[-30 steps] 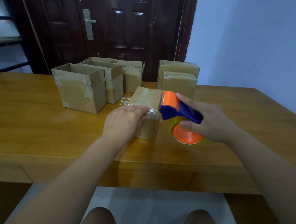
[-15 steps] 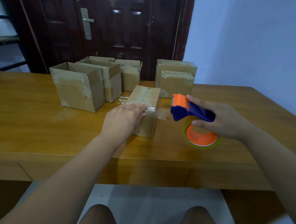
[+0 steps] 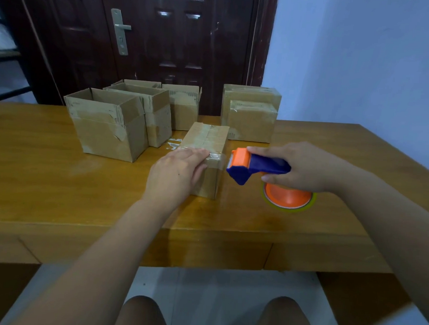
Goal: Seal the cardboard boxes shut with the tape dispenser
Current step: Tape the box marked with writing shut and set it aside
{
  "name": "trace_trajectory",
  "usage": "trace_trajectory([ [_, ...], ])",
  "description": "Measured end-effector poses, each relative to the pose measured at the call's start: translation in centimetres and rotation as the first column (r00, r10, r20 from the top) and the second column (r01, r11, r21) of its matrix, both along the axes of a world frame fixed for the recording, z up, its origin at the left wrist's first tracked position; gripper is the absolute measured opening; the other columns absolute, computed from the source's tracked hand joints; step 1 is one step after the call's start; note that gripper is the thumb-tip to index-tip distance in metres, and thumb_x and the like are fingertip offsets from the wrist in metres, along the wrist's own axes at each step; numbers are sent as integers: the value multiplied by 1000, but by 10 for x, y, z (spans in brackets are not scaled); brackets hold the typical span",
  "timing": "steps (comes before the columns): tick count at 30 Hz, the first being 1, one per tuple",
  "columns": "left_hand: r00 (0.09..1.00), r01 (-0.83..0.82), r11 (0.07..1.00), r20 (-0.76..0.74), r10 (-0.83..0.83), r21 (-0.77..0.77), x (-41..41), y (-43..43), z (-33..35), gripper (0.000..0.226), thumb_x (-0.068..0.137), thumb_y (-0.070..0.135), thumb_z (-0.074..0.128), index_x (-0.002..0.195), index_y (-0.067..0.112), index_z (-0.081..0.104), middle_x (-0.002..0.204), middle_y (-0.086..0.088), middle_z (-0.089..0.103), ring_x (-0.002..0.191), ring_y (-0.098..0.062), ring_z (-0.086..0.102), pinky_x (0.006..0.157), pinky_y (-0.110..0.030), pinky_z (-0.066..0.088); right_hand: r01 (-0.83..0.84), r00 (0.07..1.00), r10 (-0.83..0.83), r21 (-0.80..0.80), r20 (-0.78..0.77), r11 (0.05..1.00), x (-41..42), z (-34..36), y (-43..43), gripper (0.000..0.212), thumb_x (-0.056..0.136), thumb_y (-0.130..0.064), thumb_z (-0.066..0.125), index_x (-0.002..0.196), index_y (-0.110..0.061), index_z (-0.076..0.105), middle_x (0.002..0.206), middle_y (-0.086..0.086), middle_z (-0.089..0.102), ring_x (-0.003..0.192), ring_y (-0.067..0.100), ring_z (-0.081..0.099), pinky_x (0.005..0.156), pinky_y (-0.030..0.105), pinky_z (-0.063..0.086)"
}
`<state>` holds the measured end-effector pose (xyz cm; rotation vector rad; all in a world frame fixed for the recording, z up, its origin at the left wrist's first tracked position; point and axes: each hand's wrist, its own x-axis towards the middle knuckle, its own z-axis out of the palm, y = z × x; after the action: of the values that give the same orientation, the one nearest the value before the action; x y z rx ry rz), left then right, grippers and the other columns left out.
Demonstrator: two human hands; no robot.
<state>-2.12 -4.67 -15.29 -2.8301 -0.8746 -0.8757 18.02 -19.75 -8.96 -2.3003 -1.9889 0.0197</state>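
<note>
left hand (image 3: 175, 172) fingers together, flat on small cardboard box (image 3: 207, 137) | right hand (image 3: 305, 167) curled round tape dispenser (image 3: 255, 164), box's 3 o'clock | box likely light, slides: pin its top

Dispenser (image 3: 254, 164) rt of box (image 3: 206, 147).

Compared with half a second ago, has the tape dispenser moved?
Yes. The tape dispenser has moved left, back close to the right edge of the box it had pulled away from.

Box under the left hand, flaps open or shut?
Shut. The box has flat flaps, tape along the seam; left hand rests on top.
</note>
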Motion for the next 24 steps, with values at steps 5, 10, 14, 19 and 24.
trace_trajectory([
  [5,998,-29,999,-52,30,31,4,-3,0,45,96,22,53,140,25,44,137,0,53,129,-20,46,104,-35,40,-22,989,38,-108,145,994,-10,26,17,60,94,-45,53,145,-48,23,102,-14,46,87,10,45,64,20,35],
  [10,996,-2,995,-85,11,104,9,-15,0,57,91,33,57,143,29,32,137,0,46,127,-19,41,107,-34,33,-10,978,62,-249,201,969,-20,48,40,56,92,-47,54,143,-47,32,111,-9,54,92,13,47,77,26,35],
  [14,996,-64,995,-51,68,81,17,-17,-7,66,77,53,70,131,23,49,124,-5,56,118,-23,51,107,-43,32,27,990,29,-392,135,919,-27,65,58,53,91,-42,58,141,-44,39,116,-7,53,101,16,51,84,29,37],
  [19,992,-66,997,106,61,46,27,-20,-9,43,74,40,74,108,16,66,102,-6,66,100,-26,61,101,-53,37,64,998,-57,-509,30,858,-26,77,71,49,91,-34,61,137,-43,45,120,-6,56,107,17,54,91,29,41],
  [24,996,-15,1000,85,15,0,24,-14,-3,42,81,47,59,113,20,66,104,-1,64,102,-21,60,106,-50,33,18,912,-223,-510,-343,860,6,60,68,36,87,-28,67,121,-18,63,79,2,67,64,14,57,59,26,45],
])
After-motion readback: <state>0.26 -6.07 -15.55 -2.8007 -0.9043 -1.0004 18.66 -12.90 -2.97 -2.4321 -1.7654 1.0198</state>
